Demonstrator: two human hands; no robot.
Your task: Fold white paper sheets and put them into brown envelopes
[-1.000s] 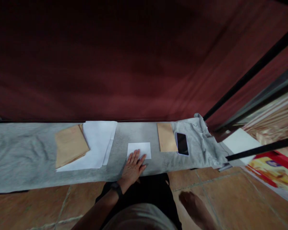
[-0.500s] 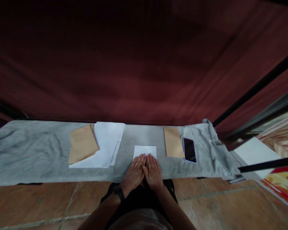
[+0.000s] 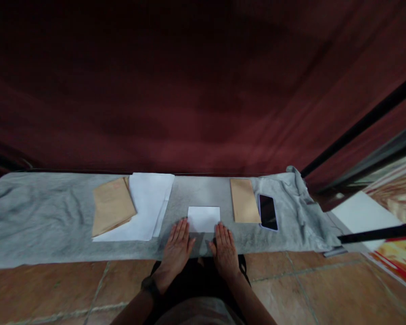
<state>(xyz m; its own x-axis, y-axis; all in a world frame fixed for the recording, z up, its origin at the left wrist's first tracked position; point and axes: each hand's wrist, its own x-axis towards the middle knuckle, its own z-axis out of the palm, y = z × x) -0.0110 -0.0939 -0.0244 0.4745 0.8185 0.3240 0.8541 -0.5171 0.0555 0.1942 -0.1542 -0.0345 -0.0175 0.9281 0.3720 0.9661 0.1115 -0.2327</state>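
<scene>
A small white rectangle of paper (image 3: 204,218), which looks folded, lies flat on the grey cloth (image 3: 203,192) straight in front of me. At its lower left corner my left hand (image 3: 177,244) rests flat, fingers stretched out. My right hand (image 3: 224,248) lies likewise at the lower right corner, its fingers extended and the thumb apart. Neither hand holds anything. Left of them lie larger white sheets of paper (image 3: 149,203), partly under a stack of brown envelopes (image 3: 112,205). To the right is a single brown envelope (image 3: 245,201).
A phone (image 3: 268,212) with a dark screen lies beside the right-hand envelope. Black metal bars (image 3: 372,119) slant along the right side. A dark red surface (image 3: 203,113) rises behind the cloth. A white board (image 3: 362,219) and a colourful printed sheet (image 3: 401,259) are at far right.
My hands were together on the lower part of the white paper. Now they have parted to its left and right lower corners, uncovering the paper.
</scene>
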